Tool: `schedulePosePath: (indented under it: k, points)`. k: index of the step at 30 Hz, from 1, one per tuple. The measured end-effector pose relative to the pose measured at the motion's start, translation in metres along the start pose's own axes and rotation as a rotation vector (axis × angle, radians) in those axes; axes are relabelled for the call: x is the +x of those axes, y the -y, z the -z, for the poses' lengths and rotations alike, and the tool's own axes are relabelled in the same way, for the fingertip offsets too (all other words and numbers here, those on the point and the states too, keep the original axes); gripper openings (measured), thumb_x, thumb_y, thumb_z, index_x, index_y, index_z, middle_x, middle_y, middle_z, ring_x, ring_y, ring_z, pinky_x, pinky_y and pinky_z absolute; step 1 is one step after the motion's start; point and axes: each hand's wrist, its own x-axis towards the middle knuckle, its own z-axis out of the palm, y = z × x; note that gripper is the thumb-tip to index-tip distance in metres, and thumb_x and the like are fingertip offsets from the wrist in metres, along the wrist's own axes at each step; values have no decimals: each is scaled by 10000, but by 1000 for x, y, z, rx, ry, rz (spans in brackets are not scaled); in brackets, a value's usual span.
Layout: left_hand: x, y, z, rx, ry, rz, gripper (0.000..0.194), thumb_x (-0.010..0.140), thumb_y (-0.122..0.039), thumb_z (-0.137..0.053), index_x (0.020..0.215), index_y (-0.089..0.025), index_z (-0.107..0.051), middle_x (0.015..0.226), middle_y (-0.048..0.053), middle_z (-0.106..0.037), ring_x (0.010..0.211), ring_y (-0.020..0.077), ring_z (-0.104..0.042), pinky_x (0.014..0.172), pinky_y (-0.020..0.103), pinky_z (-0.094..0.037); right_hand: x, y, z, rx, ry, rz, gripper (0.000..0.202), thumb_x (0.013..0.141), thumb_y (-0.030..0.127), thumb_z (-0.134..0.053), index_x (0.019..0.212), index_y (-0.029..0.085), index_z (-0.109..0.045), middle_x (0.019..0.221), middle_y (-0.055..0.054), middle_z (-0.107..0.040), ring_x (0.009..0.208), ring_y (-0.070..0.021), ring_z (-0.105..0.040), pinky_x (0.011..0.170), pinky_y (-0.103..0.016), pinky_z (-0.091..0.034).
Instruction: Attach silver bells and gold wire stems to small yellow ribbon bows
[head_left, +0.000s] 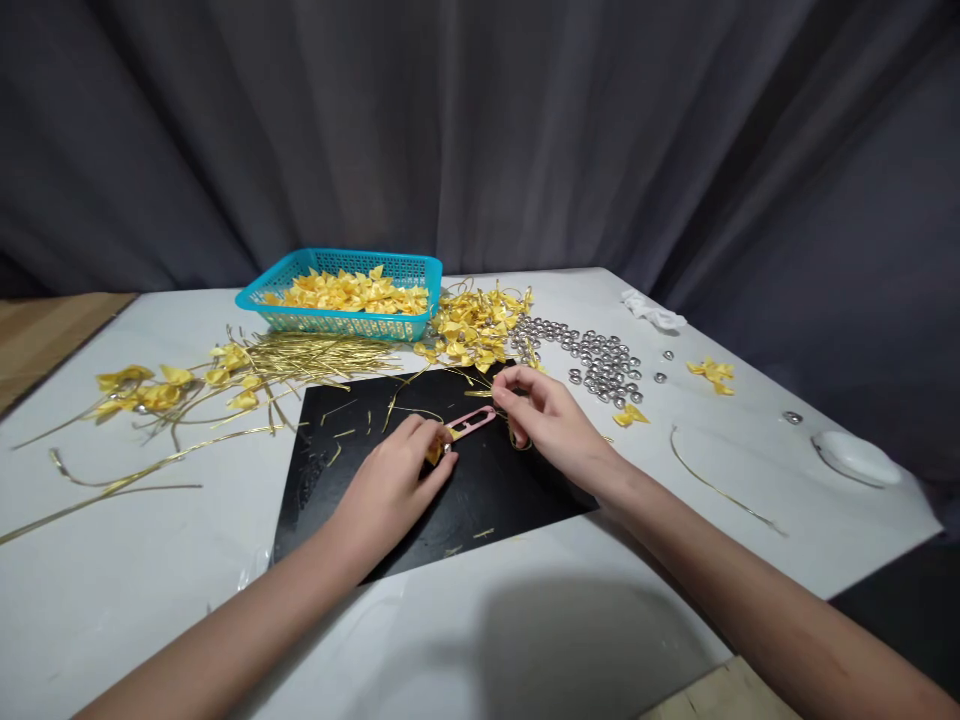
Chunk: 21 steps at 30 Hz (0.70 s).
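Over the black mat (pixel 510 490), my left hand (pixel 397 463) is closed around a yellow ribbon flower (pixel 435 450) with a small silver piece at its fingertips. A pink tool with a slot (pixel 472 422) extends from those fingers toward the right; how it is held is partly hidden. My right hand (pixel 536 410) is pinched just right of the tool's far end, near a thin gold wire loop (pixel 517 438). What its fingertips hold is too small to tell. Short gold wire scraps lie on the mat.
A blue basket (pixel 345 325) of yellow flowers stands behind the mat. Gold wires (pixel 322 357) and finished-looking flowers (pixel 480 325) lie before and beside it. Silver beads (pixel 604 365) spread at right, with a white dish (pixel 859 458) farther right. White cloth (pixel 652 310) rests near the back edge.
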Motion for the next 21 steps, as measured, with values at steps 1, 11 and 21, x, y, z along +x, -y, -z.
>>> schedulePosePath:
  k: [1,11,21]
  points:
    - [0,0,0,-2,-7,-4,43,758,-233,-588,772,-228,-629,754,17,-557,670,184,-501,615,252,-340,0,0,0,-3,-1,0,123,833,310,-511,815,194,-476,536,83,-388,404,-62,-374,394,-188,-306]
    - [4,-11,-2,-466,-73,317,190,725,-214,-606,907,-160,-604,658,-23,-562,578,105,-510,561,209,-418,0,1,-2,3,-38,26,113,847,302,-480,829,192,-456,583,76,-425,400,-49,-376,397,-181,-316]
    - [0,-23,-7,-1100,-10,593,35,722,-145,-624,750,-138,-604,644,-18,-583,583,71,-559,557,158,-495,-19,-7,-22,-314,-176,213,62,893,249,-358,872,204,-395,713,-2,-528,562,-117,-526,518,-234,-384]
